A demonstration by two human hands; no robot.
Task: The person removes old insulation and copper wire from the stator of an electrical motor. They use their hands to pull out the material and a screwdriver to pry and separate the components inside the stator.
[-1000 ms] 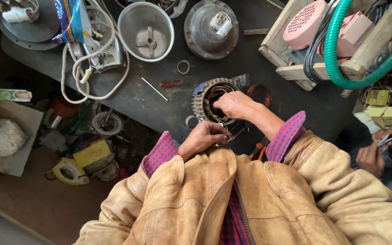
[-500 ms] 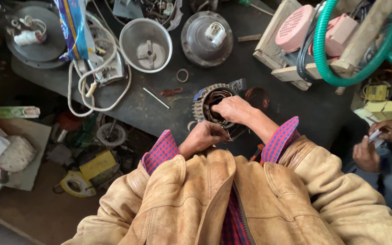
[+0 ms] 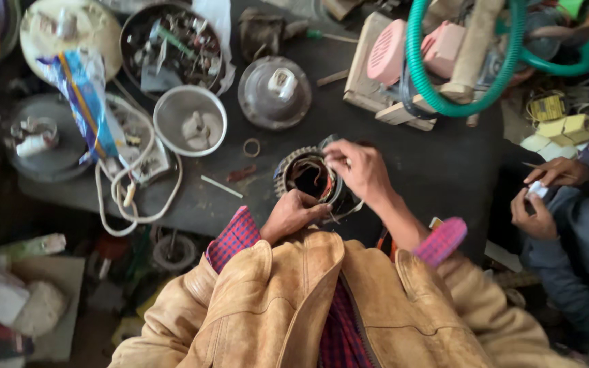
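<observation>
The view has shifted lower; both hands stay on the motor stator (image 3: 306,178) at the bench's near edge, left hand (image 3: 293,214) gripping its rim, right hand (image 3: 356,170) pinching windings, fingertips partly hidden.

On the worktop (image 3: 444,170), the motor stator (image 3: 311,178) sits centre; metal bowl (image 3: 189,120) at ten o'clock, hose (image 3: 458,102) at two (cord (image 3: 134,197) lies at nine).

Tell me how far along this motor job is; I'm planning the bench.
Done: the ring-shaped stator sits out on the dark bench. In hand: the left hand steadies its rim while the right hand works its top edge. Left: loose wires still stick out.
</observation>
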